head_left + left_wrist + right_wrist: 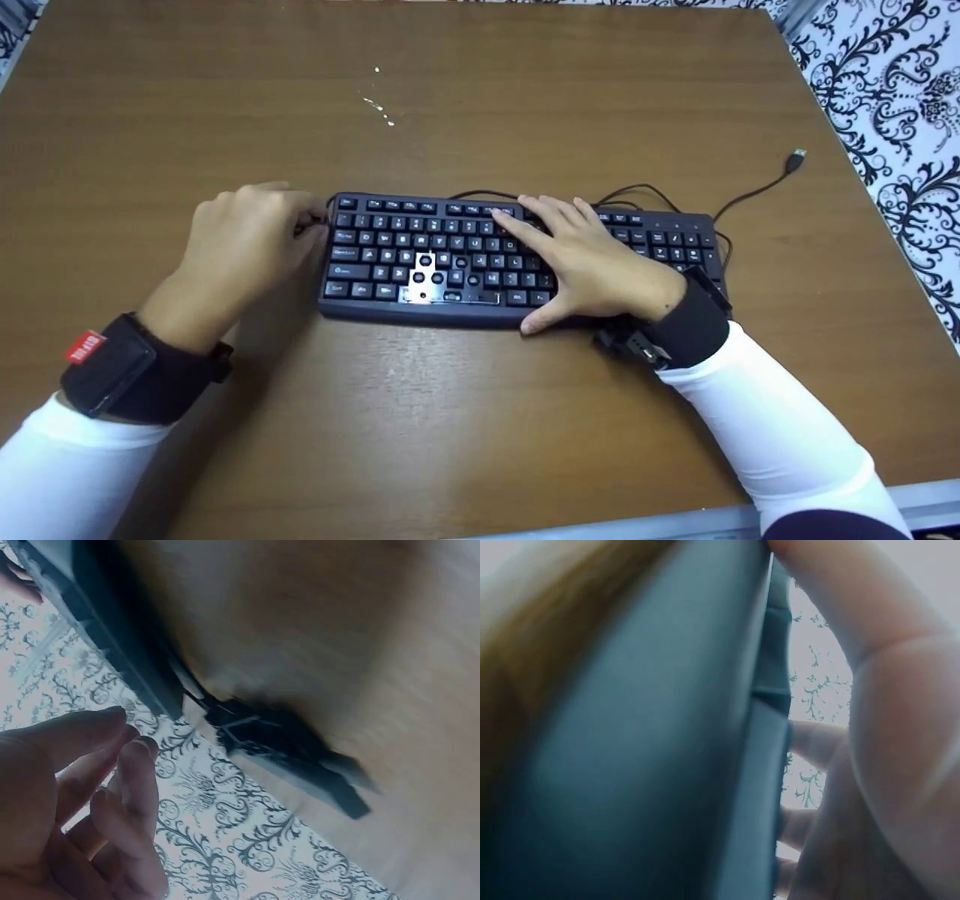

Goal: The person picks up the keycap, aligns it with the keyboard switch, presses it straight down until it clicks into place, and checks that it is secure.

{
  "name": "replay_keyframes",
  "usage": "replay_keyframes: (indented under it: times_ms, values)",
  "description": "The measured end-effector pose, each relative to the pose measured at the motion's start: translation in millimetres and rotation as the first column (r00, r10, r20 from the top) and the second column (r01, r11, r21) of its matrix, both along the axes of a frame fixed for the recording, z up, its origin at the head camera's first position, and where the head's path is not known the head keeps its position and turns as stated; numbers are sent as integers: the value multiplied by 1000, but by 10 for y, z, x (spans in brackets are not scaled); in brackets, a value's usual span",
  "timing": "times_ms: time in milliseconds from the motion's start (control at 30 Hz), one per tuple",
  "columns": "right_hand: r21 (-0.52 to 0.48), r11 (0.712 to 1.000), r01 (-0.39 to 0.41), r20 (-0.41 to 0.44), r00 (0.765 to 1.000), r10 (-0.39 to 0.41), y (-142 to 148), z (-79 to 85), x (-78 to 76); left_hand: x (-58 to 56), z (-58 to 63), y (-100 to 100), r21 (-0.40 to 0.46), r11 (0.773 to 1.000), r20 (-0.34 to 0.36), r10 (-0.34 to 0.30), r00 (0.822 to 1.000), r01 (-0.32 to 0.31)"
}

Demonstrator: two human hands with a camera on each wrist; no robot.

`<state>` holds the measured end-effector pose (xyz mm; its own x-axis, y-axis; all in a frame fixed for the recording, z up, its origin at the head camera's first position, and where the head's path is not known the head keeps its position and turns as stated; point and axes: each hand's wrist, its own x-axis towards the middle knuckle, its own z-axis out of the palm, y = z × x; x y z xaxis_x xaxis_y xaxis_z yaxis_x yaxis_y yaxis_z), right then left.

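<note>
Sleeves in white and dark wrist straps frame the near edge of the brown counter point(480, 420), and just beyond them a black keyboard point(450, 247) lies flat at the middle, long side toward the person. The right hand point(592, 262) rests palm-down on the keys right of centre, its grip apart, fingers straight and spread, thumb at the front edge. The left hand point(244, 240) sits at the keyboard's left end with fingers loosely curled toward the far corner; whether they pinch anything there I cannot tell, and in the left wrist view those fingers point(112, 765) hang clear of the keyboard's edge point(112, 637). By its look the keyboard is light, stiff plastic, smooth and liable to slide on the polished wood, with several keycaps missing near the space bar point(431, 281), so the two short ends look like the safest places to hold, not the keys. Farther back its cable point(750, 196) loops away to a loose USB plug point(796, 159). The right wrist view is a near-total blur of dark casing point(667, 735), and the right hand hides the keys beneath it.
</note>
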<state>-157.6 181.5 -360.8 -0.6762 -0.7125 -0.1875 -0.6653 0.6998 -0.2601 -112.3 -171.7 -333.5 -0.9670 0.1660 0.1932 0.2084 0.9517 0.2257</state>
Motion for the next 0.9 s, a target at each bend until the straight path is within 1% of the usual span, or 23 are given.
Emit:
replay_keyframes:
  times_ms: [133,300,433,633,767,900]
  values:
    - [4,1000,3,9,1000,-3,2,-6,6,-5,-35,-66,-29,1000,22,4,1000,-4]
    - [1,1000,12,14,1000,-12,4,-3,12,-24,-66,-112,-48,999,22,5,1000,-4]
    - [8,1000,15,23,1000,-15,12,0,16,-45,-92,-118,-65,998,41,4,999,-1]
    - [16,1000,18,19,1000,-18,11,4,7,-71,-120,-121,-84,996,30,10,1000,-7]
    - [20,1000,17,26,1000,-17,8,0,8,-79,-128,-125,-99,995,52,12,999,-7]
    - [19,1000,18,24,1000,-18,1,-1,3,-92,-140,-127,-115,993,58,18,998,-11]
